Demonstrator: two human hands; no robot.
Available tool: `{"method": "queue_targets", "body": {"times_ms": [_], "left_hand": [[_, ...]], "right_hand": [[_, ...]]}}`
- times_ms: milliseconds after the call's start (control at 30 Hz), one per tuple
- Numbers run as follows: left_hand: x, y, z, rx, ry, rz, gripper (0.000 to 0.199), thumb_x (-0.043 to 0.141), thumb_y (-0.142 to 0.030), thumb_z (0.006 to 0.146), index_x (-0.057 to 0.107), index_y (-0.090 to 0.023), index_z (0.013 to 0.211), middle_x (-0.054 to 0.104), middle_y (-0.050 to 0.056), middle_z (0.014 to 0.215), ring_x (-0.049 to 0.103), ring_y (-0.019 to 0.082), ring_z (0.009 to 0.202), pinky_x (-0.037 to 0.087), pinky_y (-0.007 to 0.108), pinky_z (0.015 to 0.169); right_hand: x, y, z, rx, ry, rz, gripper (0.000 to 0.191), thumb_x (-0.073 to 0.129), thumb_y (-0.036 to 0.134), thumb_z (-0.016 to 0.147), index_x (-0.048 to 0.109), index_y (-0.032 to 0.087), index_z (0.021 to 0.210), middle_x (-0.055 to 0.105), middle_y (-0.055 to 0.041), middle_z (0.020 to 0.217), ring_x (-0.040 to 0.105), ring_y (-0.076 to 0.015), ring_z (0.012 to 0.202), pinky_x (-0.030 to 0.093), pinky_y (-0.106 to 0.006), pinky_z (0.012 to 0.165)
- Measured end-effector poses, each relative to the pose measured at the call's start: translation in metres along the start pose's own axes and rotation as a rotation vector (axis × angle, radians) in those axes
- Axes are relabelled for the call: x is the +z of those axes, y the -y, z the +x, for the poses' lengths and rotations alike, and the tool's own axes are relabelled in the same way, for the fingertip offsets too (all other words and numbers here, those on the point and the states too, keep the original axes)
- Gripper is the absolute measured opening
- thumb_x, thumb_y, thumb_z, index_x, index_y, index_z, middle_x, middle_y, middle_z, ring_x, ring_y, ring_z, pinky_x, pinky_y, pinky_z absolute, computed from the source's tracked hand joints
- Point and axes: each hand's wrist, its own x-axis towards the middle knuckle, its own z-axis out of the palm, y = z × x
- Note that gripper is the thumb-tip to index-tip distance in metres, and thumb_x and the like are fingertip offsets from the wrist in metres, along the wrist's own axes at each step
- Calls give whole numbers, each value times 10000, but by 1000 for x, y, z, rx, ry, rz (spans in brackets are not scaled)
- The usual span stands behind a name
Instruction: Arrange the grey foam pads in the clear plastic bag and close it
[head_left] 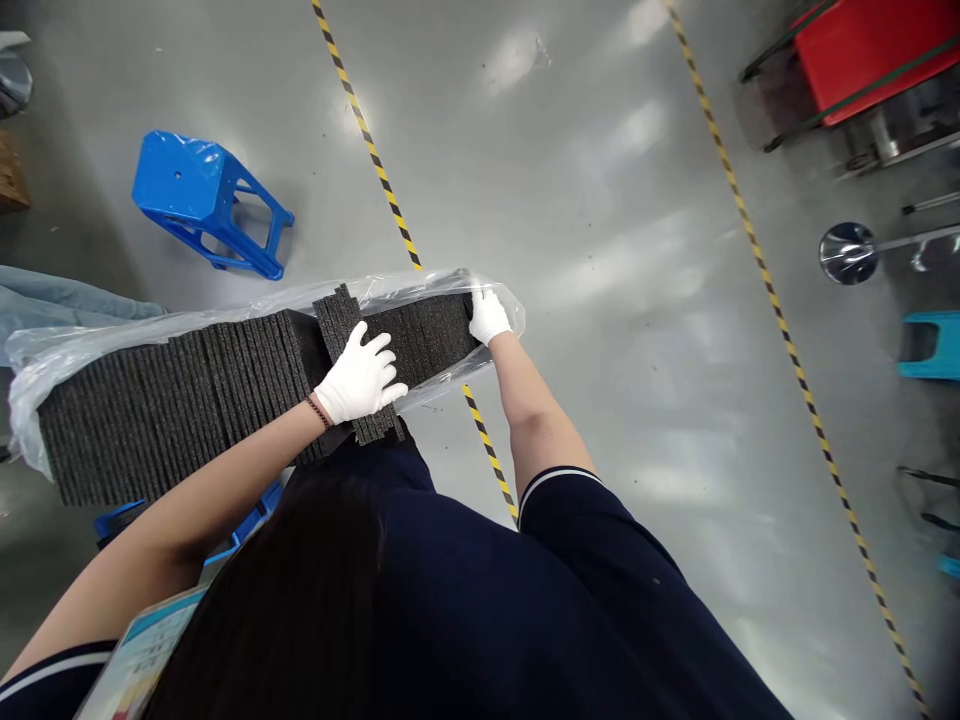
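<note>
A long row of black foam sheets stands on edge inside a clear plastic bag, running across in front of my body. A small bundle of foam strips sits crosswise over the row near its middle. My left hand, in a white glove, lies on that bundle with its fingers spread. At the right end, by the bag's edge, my gloved right hand grips the last foam sheets; some of its fingers are hidden by the foam and plastic.
A blue plastic stool stands on the grey floor beyond the bag. Yellow-black tape lines cross the floor. A red-topped cart and a round metal base are at right. A light blue sleeve or trouser leg shows at left.
</note>
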Motion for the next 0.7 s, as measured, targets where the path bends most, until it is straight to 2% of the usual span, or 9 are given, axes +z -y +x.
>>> {"method": "queue_targets", "body": {"times_ms": [67,133,233,300,333,400,500,600,700], "left_hand": [[1,0,1,0,-5,-3,442,394,-403,1036,763,-203,895,731,105,1067,489,356,1298,215,682,1183],[3,0,2,2,-13,-21,431,410,-421,1030,758,-217,879,733,100,1059,491,357,1303,220,682,1181],[4,-1,3,-1,-34,-54,423,438,-460,1021,751,-226,859,732,99,1039,492,365,1308,216,687,1179],[6,-1,3,-1,-43,-55,424,447,-473,1018,746,-223,852,730,103,1026,495,371,1307,221,689,1175],[6,-1,3,2,-46,-51,423,451,-477,1016,743,-223,847,729,103,1019,499,372,1303,226,690,1173],[7,0,3,6,-52,-46,414,464,-481,1010,742,-227,838,729,99,1013,505,374,1298,232,689,1173],[7,1,2,10,-61,-60,393,491,-466,996,750,-226,824,730,106,999,509,383,1287,236,693,1172],[6,0,2,7,-64,-110,382,518,-440,987,766,-227,789,729,113,923,514,389,1276,218,697,1185],[5,-3,3,-2,-64,-180,410,540,-469,983,776,-234,743,715,105,797,532,383,1246,205,687,1201]], "right_hand": [[-1,2,-2,9,13,22,825,540,77,836,264,113,1612,416,-213,1553,465,-332,1396,458,-463,1140],[-7,2,0,59,84,31,826,558,105,848,263,146,1618,505,-198,1482,546,-326,1318,494,-457,1094],[-24,4,14,113,251,-33,992,658,134,805,154,195,1658,632,-187,1320,652,-332,1145,539,-477,1002],[-36,9,29,123,351,-85,1119,730,130,761,79,189,1669,675,-181,1237,671,-325,1087,544,-478,982],[-42,13,37,129,367,-101,1141,755,121,742,90,169,1667,682,-184,1218,670,-324,1084,541,-475,984],[-48,22,52,140,327,-118,1053,772,109,733,227,116,1633,666,-206,1243,648,-327,1129,525,-465,1013],[-50,31,69,171,247,-65,784,739,111,770,458,68,1501,635,-217,1299,615,-312,1193,498,-421,1058],[-46,30,70,254,279,14,680,723,148,800,522,27,1438,666,-218,1233,647,-295,1118,530,-405,1000],[-42,26,58,299,288,39,562,701,145,818,598,-22,1344,681,-249,1175,666,-306,1071,544,-405,955]]}}
